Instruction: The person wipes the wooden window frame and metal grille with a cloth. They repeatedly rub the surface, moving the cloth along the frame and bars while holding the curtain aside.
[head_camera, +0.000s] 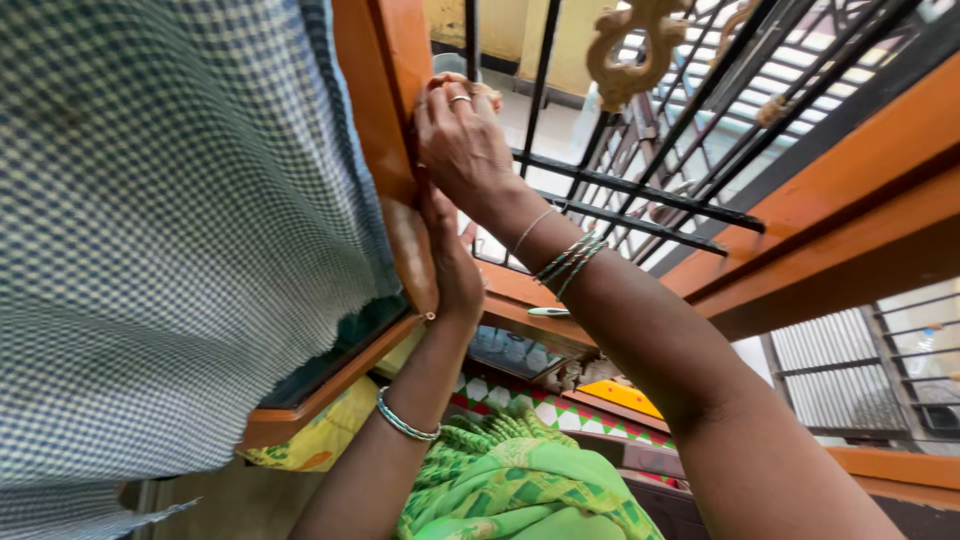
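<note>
Two hands meet on one edge of an orange wooden frame (385, 120), and the work looks like handling that edge, either securing something on it or steadying the shutter. Nearest the camera lies green patterned cloth (520, 480). Above it the left hand (452, 265) lies against the frame's lower edge with the fingers together; their tips are hidden, so I cannot tell whether they grip. A checked curtain (170, 230) covers the shutter's pane to the left of the frame. Higher up, the right hand (462, 140) presses on the same edge with fingers bunched and curled at the wood. Whether they pinch a small part there cannot be told. Beyond stand the black bars of a grille (640, 195), just beside the right wrist. Any next move, I judge, calls for fine fingertip work with the left hand bracing, and care to keep knuckles off the bars.
</note>
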